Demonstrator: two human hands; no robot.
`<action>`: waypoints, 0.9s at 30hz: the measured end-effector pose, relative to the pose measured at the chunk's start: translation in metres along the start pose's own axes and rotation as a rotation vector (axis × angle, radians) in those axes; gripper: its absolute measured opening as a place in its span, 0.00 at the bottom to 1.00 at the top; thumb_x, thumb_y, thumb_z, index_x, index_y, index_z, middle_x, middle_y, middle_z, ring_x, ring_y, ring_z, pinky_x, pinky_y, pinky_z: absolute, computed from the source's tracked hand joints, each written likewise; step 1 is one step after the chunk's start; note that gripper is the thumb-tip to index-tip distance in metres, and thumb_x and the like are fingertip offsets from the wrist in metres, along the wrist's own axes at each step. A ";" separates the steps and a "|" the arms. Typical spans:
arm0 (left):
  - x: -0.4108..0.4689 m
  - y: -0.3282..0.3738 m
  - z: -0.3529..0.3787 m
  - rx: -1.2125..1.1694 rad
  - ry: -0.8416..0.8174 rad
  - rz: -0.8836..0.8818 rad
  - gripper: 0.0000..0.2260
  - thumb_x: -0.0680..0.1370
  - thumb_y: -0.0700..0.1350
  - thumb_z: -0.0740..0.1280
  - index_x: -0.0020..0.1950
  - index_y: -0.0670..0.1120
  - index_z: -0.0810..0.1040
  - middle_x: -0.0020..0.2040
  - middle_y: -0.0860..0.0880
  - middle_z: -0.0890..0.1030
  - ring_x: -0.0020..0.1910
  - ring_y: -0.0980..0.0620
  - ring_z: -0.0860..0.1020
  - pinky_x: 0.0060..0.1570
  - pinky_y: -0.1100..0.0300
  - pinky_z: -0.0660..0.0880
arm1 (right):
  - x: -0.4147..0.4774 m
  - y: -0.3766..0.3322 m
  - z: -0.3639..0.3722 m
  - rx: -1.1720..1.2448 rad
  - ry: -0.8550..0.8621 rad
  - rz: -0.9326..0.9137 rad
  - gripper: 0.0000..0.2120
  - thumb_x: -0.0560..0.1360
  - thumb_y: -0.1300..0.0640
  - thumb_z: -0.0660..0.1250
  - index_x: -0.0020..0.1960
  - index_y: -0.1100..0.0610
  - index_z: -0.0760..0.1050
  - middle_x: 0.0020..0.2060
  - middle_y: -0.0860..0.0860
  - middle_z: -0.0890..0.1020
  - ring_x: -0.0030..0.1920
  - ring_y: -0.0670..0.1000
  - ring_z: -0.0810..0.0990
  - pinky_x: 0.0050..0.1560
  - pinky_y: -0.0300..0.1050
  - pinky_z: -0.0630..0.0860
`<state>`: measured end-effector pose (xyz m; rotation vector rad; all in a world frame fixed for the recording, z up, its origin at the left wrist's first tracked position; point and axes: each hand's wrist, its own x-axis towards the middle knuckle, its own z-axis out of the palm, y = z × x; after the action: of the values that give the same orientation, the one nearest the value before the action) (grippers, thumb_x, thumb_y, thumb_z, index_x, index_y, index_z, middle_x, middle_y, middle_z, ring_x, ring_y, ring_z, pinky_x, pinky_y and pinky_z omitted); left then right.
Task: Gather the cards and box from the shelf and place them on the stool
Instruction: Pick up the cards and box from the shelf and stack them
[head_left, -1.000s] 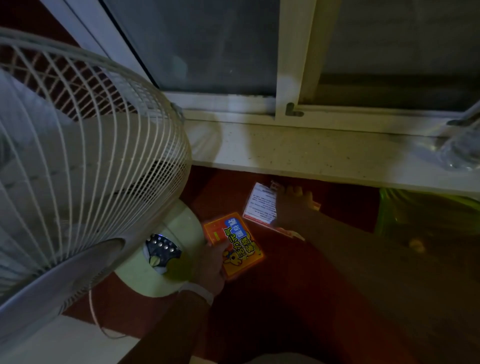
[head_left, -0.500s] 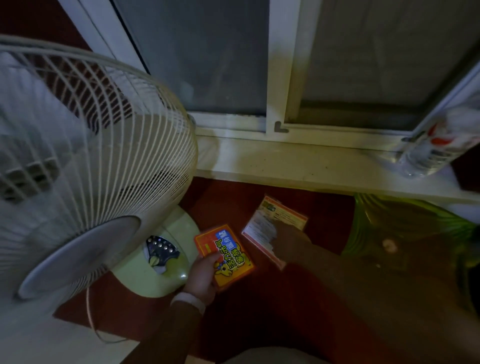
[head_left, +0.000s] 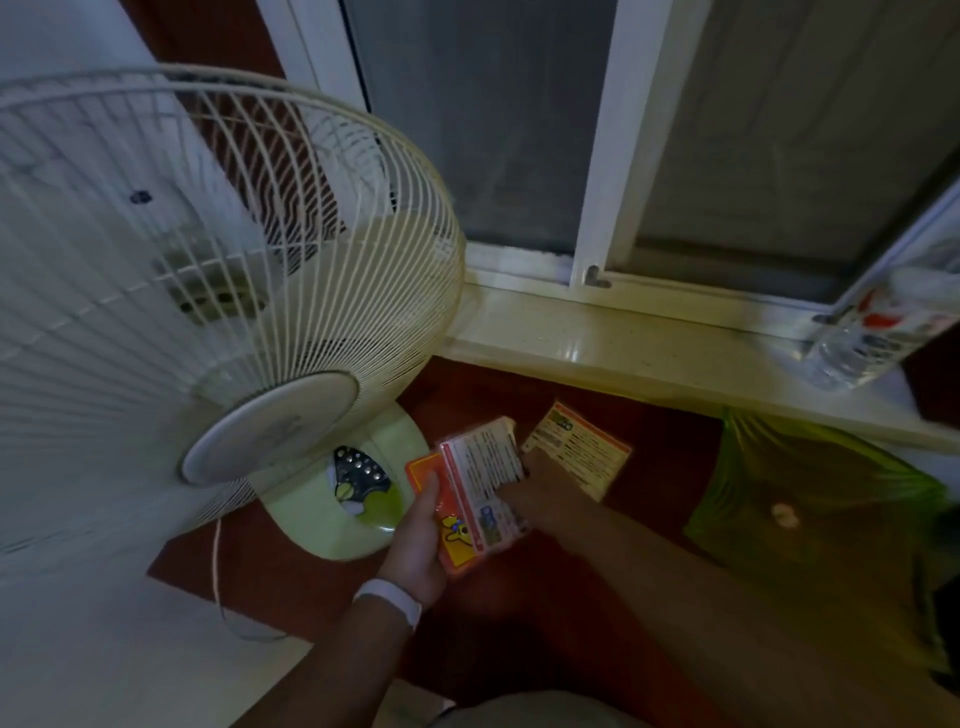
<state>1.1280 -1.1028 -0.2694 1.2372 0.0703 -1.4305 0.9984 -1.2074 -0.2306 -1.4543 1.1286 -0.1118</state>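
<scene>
Card stack (head_left: 485, 470) now on box (head_left: 457, 540), left fingers (head_left: 427, 493) grasping both, right fingers (head_left: 511, 491) steadying.

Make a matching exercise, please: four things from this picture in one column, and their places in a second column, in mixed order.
1. orange box
2. loose card
3. plastic bottle
4. fan

A. on the white window ledge, at right
B. in the left hand
C. standing at left, on a green base
D. flat on the red surface, by the right hand

Pairs: 1-B, 2-D, 3-A, 4-C
</scene>
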 end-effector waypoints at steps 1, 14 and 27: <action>-0.001 0.000 -0.001 0.027 -0.016 0.026 0.23 0.81 0.60 0.57 0.66 0.46 0.78 0.59 0.39 0.84 0.56 0.38 0.83 0.51 0.41 0.81 | 0.001 0.000 0.004 0.016 -0.004 0.010 0.10 0.74 0.62 0.65 0.54 0.58 0.78 0.49 0.52 0.84 0.45 0.47 0.83 0.41 0.41 0.81; 0.008 0.000 -0.003 0.231 0.098 0.103 0.13 0.80 0.39 0.66 0.65 0.41 0.77 0.55 0.36 0.84 0.51 0.37 0.84 0.51 0.45 0.81 | 0.004 -0.013 0.015 -0.526 -0.092 -0.048 0.19 0.77 0.43 0.63 0.62 0.53 0.73 0.56 0.51 0.80 0.54 0.52 0.80 0.53 0.49 0.77; 0.052 0.002 0.027 0.227 0.081 0.034 0.10 0.80 0.36 0.64 0.56 0.50 0.78 0.57 0.39 0.83 0.55 0.37 0.82 0.58 0.38 0.77 | 0.072 0.040 -0.078 -0.791 0.261 0.278 0.34 0.71 0.39 0.68 0.68 0.56 0.62 0.63 0.58 0.70 0.63 0.60 0.71 0.56 0.56 0.74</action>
<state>1.1258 -1.1571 -0.2924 1.4758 -0.0594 -1.3862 0.9631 -1.3026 -0.2803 -1.9825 1.6897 0.3941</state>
